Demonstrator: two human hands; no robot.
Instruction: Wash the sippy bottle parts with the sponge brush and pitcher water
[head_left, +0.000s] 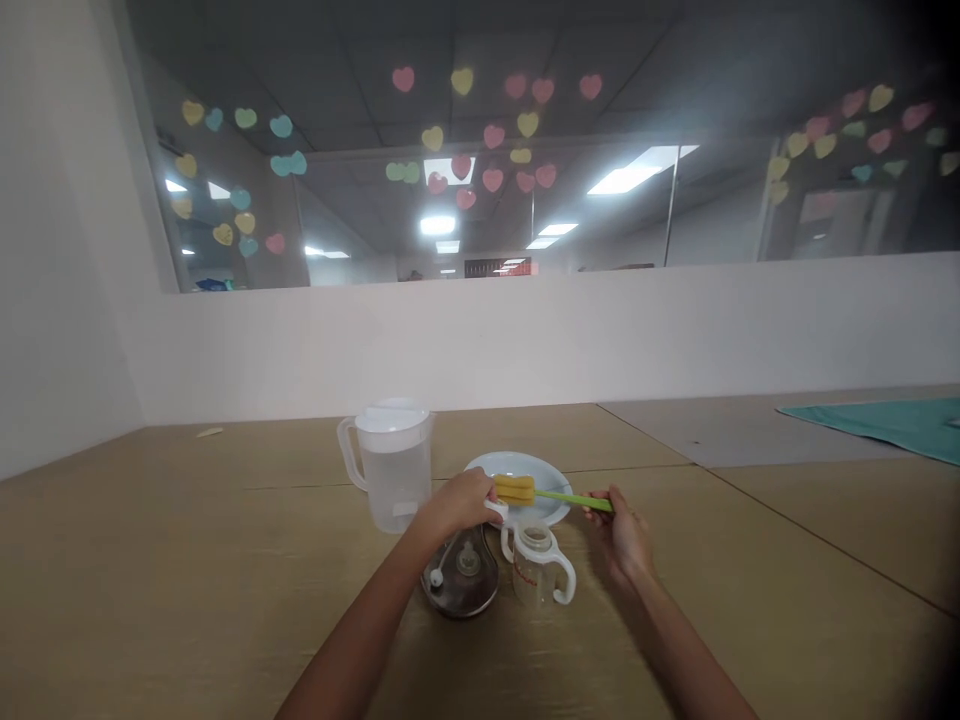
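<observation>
My right hand (624,528) grips the green handle of a bottle brush (516,489), whose yellow sponge head points left over a white bowl (551,472). Closed around a small white bottle part (497,511), probably a collar or cap, my left hand (466,498) is right beside the sponge; whether they touch is unclear. Below the hands a clear baby bottle (535,575) with two white handles stands upright without a top. To its left, under my left wrist, a dark metal dish (459,600) holds a clear nipple (469,559) and a thin tube with a white end (436,577).
A lidded, translucent pitcher (396,475) holding clear liquid stands left of the bowl. At the far right lies a teal cloth (892,425) on a grey mat (727,432). The white wall (465,350) with a window above borders the table's back.
</observation>
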